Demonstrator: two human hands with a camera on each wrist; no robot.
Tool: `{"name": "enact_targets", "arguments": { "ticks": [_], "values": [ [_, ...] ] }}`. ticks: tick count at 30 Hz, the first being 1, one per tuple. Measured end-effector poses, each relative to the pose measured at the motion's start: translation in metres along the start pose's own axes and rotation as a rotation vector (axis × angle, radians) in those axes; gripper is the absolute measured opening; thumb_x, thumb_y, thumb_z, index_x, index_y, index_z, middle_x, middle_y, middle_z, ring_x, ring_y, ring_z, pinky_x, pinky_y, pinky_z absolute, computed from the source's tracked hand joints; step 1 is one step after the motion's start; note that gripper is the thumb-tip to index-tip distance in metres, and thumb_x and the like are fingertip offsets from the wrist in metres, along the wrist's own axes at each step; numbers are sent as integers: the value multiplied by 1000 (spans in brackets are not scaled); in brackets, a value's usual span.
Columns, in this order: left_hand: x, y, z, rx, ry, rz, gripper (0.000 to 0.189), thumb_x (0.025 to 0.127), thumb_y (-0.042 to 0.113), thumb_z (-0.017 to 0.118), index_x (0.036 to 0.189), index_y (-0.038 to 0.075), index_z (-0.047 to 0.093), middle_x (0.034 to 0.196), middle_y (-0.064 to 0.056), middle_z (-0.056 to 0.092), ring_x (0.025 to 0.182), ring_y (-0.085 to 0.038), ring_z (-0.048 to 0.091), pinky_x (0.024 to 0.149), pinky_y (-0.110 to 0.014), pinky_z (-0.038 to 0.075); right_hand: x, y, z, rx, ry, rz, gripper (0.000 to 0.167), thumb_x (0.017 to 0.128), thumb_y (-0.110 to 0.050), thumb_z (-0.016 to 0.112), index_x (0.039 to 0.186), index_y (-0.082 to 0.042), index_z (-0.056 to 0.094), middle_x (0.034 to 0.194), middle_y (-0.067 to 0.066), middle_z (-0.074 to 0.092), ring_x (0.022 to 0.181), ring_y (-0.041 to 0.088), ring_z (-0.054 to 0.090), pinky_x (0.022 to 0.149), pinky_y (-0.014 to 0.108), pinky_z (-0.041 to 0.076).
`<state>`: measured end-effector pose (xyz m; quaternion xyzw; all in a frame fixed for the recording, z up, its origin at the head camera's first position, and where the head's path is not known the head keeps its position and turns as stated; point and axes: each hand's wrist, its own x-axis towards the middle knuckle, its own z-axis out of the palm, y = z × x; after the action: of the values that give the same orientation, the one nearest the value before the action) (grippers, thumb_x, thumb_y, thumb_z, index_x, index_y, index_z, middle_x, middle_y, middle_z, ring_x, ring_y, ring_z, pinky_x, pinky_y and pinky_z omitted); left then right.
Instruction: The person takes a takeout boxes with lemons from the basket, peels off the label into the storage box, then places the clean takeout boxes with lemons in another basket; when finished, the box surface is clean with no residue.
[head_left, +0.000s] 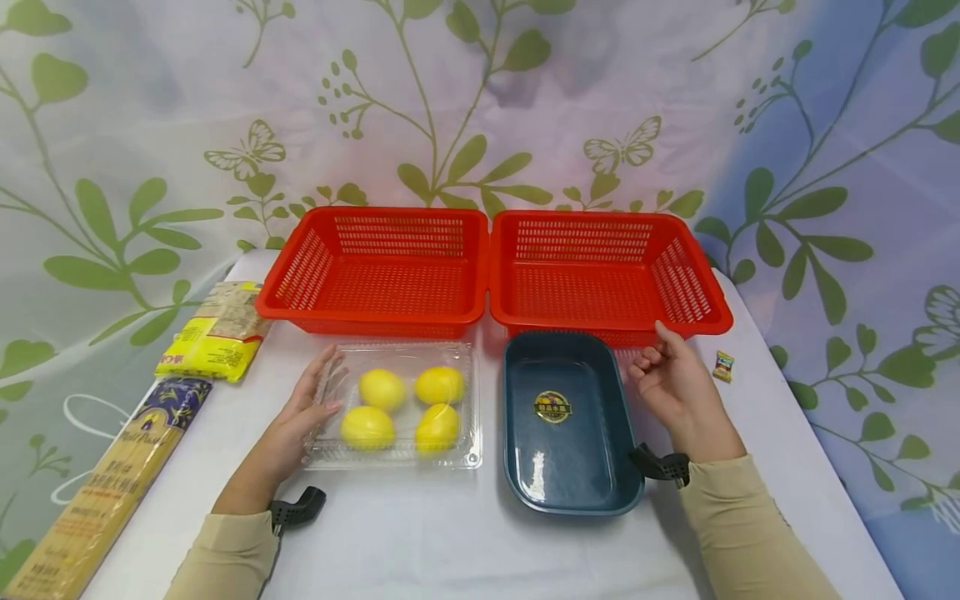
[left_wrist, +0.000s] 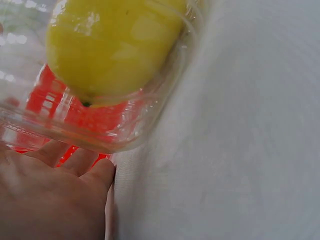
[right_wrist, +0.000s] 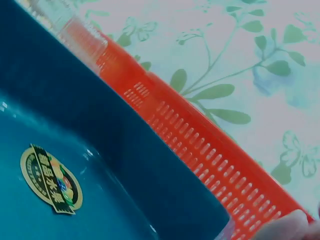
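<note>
A clear plastic box (head_left: 405, 462) with several yellow lemons (head_left: 382, 389) inside lies on the left half of the table. My left hand (head_left: 296, 417) is at its left end, fingers extended along the side and thumb over the edge. Seen from the left wrist, the fingers (left_wrist: 75, 162) lie close by the box's rim, with one lemon (left_wrist: 115, 50) showing through the plastic. To the right stands a dark blue tray (head_left: 573, 458) with a gold-and-black sticker (head_left: 552, 407). Beside its right rim is my right hand (head_left: 675, 387), fingers loosely bent and palm toward the tray.
Two red perforated baskets (head_left: 375, 318) (head_left: 600, 323) stand side by side at the back. On the left lie a yellow food bag (head_left: 213, 329) and a long pasta packet (head_left: 112, 492). A small wrapped packet (head_left: 723, 367) is right of the right hand.
</note>
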<state>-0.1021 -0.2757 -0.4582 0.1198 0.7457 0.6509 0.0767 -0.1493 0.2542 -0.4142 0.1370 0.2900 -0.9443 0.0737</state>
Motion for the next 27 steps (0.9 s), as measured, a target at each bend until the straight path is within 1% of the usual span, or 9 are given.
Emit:
{"name": "enact_targets", "arguments": {
  "ticks": [2,5,8,10,14,20,23,26,27],
  "values": [
    [0,0,0,-1,-2,2,75,108,11,48,171,27,10,175,0,7,159,-30,0,120,-69,2,0,-1,-4,146,33,-11,23,107,-23,65,117,-16,45,91,4,46,80,17,45,70,28,43],
    [-1,0,0,-5,-5,2,75,108,11,47,171,28,10,175,0,7,159,-30,0,120,-68,2,0,-1,-10,343,47,-75,25,107,-21,63,126,-19,46,102,5,50,92,18,50,85,28,47],
    [-1,1,0,-4,-5,5,75,108,9,47,171,28,10,175,-1,7,159,-31,0,120,-69,2,2,-1,-14,475,15,-142,31,107,-19,62,133,-21,46,111,6,54,104,19,52,103,28,42],
    [-1,1,0,0,-3,5,75,108,9,47,171,28,11,175,-1,7,159,-30,0,120,-69,1,4,-1,-17,528,-6,-163,34,107,-17,62,137,-20,47,116,6,57,110,19,53,109,28,39],
    [0,1,0,-8,-9,7,75,108,9,47,171,28,10,175,-1,7,159,-31,0,120,-69,2,8,-3,-23,600,-34,-183,37,107,-14,62,141,-17,48,123,8,59,110,22,56,108,30,42],
    [0,1,0,-15,-25,8,75,109,10,47,171,27,9,175,-1,6,159,-32,2,121,-67,4,14,-8,-30,668,-45,-212,34,106,-7,61,138,-10,50,118,11,60,103,26,58,103,31,46],
    [0,1,-1,-8,-23,12,74,109,10,47,171,27,9,175,-1,7,159,-33,3,125,-49,13,17,-11,-32,683,-51,-212,31,105,-4,61,134,-8,52,116,12,60,101,27,58,105,29,44],
    [-1,2,-1,-7,-25,13,74,109,10,47,171,27,9,175,-1,7,159,-32,4,120,-26,23,19,-12,-34,692,-54,-217,25,104,-1,61,127,-4,53,111,14,59,97,29,59,105,28,44],
    [-1,2,-1,-9,-26,12,74,109,10,46,171,27,9,175,-1,7,159,-32,4,120,-25,23,20,-12,-35,699,-61,-217,25,103,0,60,126,-3,53,111,15,59,97,29,59,104,28,45]
  ]
}}
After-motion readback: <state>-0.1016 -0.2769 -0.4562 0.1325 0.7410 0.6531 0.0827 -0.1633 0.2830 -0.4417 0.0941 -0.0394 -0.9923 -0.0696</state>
